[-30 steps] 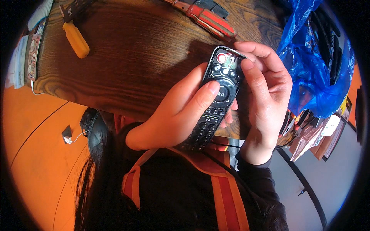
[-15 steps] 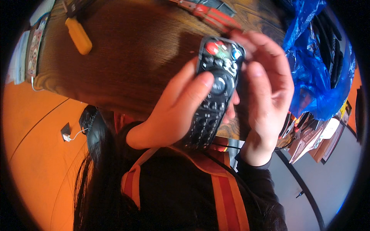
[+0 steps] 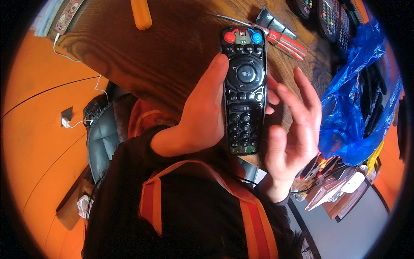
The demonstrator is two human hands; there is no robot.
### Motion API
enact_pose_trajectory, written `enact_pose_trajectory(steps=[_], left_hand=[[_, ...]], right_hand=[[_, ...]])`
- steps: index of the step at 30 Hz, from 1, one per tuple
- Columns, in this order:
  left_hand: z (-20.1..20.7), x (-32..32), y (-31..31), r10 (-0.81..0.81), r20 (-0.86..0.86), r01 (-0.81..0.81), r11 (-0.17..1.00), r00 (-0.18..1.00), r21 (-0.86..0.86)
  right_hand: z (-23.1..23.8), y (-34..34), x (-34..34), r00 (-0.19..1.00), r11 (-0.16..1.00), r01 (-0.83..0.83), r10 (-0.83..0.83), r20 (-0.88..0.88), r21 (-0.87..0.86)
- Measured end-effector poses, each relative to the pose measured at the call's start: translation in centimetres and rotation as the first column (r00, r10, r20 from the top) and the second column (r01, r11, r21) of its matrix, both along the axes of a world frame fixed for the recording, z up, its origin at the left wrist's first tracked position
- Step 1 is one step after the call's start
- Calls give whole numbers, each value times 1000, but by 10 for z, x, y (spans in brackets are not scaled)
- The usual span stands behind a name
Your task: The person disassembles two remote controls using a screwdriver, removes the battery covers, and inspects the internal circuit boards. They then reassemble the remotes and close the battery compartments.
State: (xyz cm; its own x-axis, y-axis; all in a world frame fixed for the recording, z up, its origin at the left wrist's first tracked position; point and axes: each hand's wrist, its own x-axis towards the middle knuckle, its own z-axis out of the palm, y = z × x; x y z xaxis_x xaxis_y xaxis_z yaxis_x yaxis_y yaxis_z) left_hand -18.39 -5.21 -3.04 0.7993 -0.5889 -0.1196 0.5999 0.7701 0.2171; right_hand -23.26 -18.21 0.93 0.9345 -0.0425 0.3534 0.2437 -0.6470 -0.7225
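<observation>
A black remote control (image 3: 244,97) stands nearly upright in the view, its button side facing me. The front cover appears to be off: green circuit board shows at both ends, around the red and blue buttons at the top. My left hand (image 3: 196,114) grips it along the left edge, thumb up the side, and fingertips show past the right edge from behind. Close to the remote's lower right side is my right hand (image 3: 295,129), fingers spread, with nothing seen in it. Beyond the remote's top lies a red-handled tool (image 3: 286,45) with a thin metal tip.
A dark wooden table (image 3: 172,56) bears a yellow tool handle (image 3: 141,15), a grey tapered piece (image 3: 276,22) and several remotes (image 3: 330,21) at the far right. A blue plastic bag (image 3: 340,138) with black items hangs over the right edge, above boxes and tools.
The remote has been turned more upright and now faces me squarely. My right hand has drawn down from its top end, fingers spreading. The view has shifted, showing more remotes.
</observation>
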Motion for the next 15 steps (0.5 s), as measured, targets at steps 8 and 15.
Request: enact_pose_trajectory(steps=[8,15], left_hand=[[10,-2,-2,-44,-119,72,968,992,242],[16,-2,0,-27,43,10,933,999,361]], right_hand=[[-2,3,0,988,977,15,-47,-146,-213],[-4,-2,3,1000,938,-24,18,-23,-345]])
